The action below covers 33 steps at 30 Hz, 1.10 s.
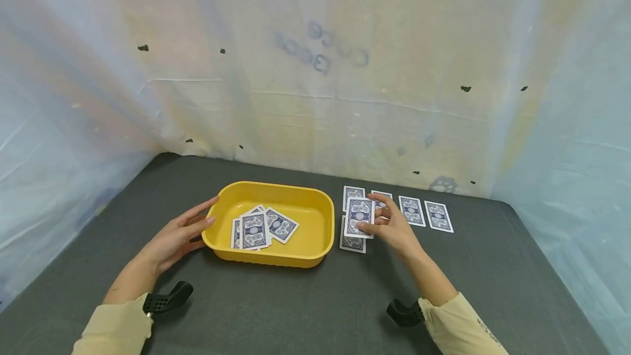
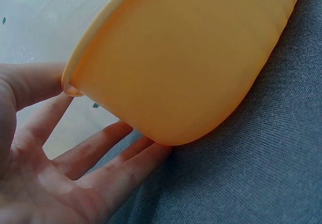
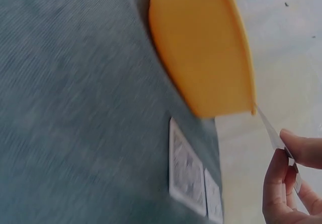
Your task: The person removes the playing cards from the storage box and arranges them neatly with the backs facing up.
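Yellow tub (image 1: 315, 210) holds several cards (image 1: 258, 229); your right hand (image 1: 391, 229) pinches one card (image 1: 360, 217), five remain beyond those fingers, left hand (image 1: 179, 237) spread against the tub.

tray (image 1: 315, 218): smooth yellow plastic, slight sheen | desk (image 1: 296, 311): matt grey woven cloth | cards (image 1: 256, 229): glossy printed paper

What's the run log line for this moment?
left hand steadies yellow tray | right hand pinches card | more cards on table

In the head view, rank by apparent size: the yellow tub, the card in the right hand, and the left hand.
1. Yellow tub, clearly largest.
2. Left hand, resting against the tub's end.
3. Held card, pinched by the right hand, smallest.
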Motion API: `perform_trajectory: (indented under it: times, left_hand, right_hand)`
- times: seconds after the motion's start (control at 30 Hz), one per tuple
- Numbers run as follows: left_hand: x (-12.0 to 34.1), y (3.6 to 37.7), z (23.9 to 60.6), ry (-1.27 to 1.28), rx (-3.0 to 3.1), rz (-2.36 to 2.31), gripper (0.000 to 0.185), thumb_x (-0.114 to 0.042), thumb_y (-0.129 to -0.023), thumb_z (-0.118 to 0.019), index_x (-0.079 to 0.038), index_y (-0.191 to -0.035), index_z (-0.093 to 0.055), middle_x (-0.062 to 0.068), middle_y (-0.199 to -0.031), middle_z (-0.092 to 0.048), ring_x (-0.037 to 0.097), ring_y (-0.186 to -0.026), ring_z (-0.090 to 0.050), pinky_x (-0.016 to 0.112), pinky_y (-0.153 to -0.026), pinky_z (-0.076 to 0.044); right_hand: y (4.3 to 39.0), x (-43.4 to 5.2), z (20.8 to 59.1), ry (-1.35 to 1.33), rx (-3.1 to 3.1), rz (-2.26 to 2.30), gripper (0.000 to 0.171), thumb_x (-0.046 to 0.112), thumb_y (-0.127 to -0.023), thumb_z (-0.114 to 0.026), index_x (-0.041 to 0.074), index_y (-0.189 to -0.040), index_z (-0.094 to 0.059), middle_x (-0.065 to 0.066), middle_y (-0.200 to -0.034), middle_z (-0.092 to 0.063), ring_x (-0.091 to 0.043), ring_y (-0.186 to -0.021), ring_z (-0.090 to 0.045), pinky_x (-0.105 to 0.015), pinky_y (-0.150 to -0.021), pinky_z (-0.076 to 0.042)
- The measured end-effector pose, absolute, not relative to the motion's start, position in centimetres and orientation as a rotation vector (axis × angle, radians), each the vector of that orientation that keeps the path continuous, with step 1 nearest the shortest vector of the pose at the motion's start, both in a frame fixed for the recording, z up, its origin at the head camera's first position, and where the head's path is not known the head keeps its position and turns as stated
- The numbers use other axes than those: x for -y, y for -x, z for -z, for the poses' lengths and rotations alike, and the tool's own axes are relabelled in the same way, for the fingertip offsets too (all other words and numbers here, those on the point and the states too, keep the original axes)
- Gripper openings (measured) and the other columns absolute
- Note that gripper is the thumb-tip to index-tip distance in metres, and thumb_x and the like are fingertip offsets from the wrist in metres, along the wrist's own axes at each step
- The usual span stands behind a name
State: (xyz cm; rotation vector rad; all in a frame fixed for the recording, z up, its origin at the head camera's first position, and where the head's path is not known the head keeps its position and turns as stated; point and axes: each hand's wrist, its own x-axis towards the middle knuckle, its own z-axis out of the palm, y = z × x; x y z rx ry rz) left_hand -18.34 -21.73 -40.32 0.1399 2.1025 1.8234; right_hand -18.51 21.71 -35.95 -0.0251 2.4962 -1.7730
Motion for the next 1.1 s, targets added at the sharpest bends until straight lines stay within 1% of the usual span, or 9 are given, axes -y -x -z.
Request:
perform_trajectory:
  times: [0.1, 0.33, 0.43, 0.6, 0.8, 0.9, 1.1]
  left_hand:
    - [21.8, 18.3, 40.3, -0.134, -2.100, -1.826, 0.067, -0.033, -0.101, -0.049, -0.024, -0.156, -0.012, 0.021, -0.157, -0.019, 0.031, -0.133, -0.038, 0.049, -0.101, -0.045]
    - [21.8, 18.2, 40.3, -0.133, -2.104, -1.819, 0.067, -0.035, -0.100, -0.050, -0.025, -0.156, -0.013, 0.019, -0.157, -0.019, 0.019, -0.127, -0.043, 0.049, -0.102, -0.044]
    - [21.8, 18.2, 40.4, -0.132, -2.104, -1.821, 0.066, -0.035, -0.100, -0.050, -0.026, -0.155, -0.014, 0.018, -0.157, -0.020, 0.017, -0.126, -0.044, 0.049, -0.102, -0.043]
    - [21.7, 18.2, 40.4, -0.136, -2.105, -1.820, 0.067, -0.036, -0.100, -0.050, -0.026, -0.155, -0.014, 0.019, -0.156, -0.020, 0.021, -0.128, -0.042, 0.050, -0.102, -0.043]
    - [21.7, 18.2, 40.3, -0.110, -2.113, -1.815, 0.067, -0.036, -0.100, -0.051, -0.027, -0.155, -0.015, 0.018, -0.156, -0.021, 0.028, -0.132, -0.039, 0.050, -0.103, -0.042]
    - [21.7, 18.2, 40.3, -0.105, -2.115, -1.814, 0.067, -0.036, -0.100, -0.051, -0.026, -0.155, -0.015, 0.019, -0.156, -0.022, 0.028, -0.132, -0.039, 0.050, -0.103, -0.043]
    - [21.6, 18.2, 40.3, -0.114, -2.114, -1.816, 0.067, -0.035, -0.100, -0.051, -0.026, -0.155, -0.014, 0.019, -0.156, -0.021, 0.027, -0.131, -0.040, 0.050, -0.103, -0.042]
  right_hand:
    - [18.4, -22.7, 36.5, 0.003, -2.509, 1.757, 0.071, 0.001, -0.079, -0.075, 0.007, -0.140, -0.040, -0.003, -0.081, -0.040, -0.007, -0.064, -0.041, -0.024, -0.062, -0.040]
    - [18.3, -24.8, 37.8, -0.066, -2.529, 1.690, 0.073, 0.005, -0.080, -0.075, 0.005, -0.143, -0.036, 0.002, -0.072, -0.036, -0.007, -0.060, -0.038, -0.025, -0.062, -0.038]
    - [18.2, -25.4, 38.3, -0.083, -2.544, 1.661, 0.075, 0.007, -0.080, -0.075, 0.006, -0.143, -0.036, 0.003, -0.071, -0.037, -0.007, -0.060, -0.040, -0.026, -0.063, -0.039]
    - [18.1, -26.1, 38.8, -0.075, -2.549, 1.657, 0.075, 0.005, -0.080, -0.075, 0.003, -0.144, -0.035, 0.003, -0.072, -0.040, -0.006, -0.060, -0.043, -0.024, -0.061, -0.040]
    - [17.9, -26.6, 39.1, -0.075, -2.569, 1.612, 0.075, 0.007, -0.081, -0.075, 0.002, -0.144, -0.034, 0.001, -0.074, -0.042, -0.007, -0.061, -0.042, -0.024, -0.059, -0.038]
    - [17.8, -26.9, 39.2, -0.063, -2.571, 1.598, 0.075, 0.006, -0.081, -0.074, 0.001, -0.144, -0.034, 0.001, -0.074, -0.041, -0.007, -0.063, -0.042, -0.024, -0.060, -0.038]
    - [17.9, -27.5, 39.5, -0.022, -2.590, 1.559, 0.073, 0.006, -0.081, -0.074, -0.002, -0.143, -0.036, 0.002, -0.069, -0.039, -0.007, -0.059, -0.038, -0.023, -0.054, -0.034]
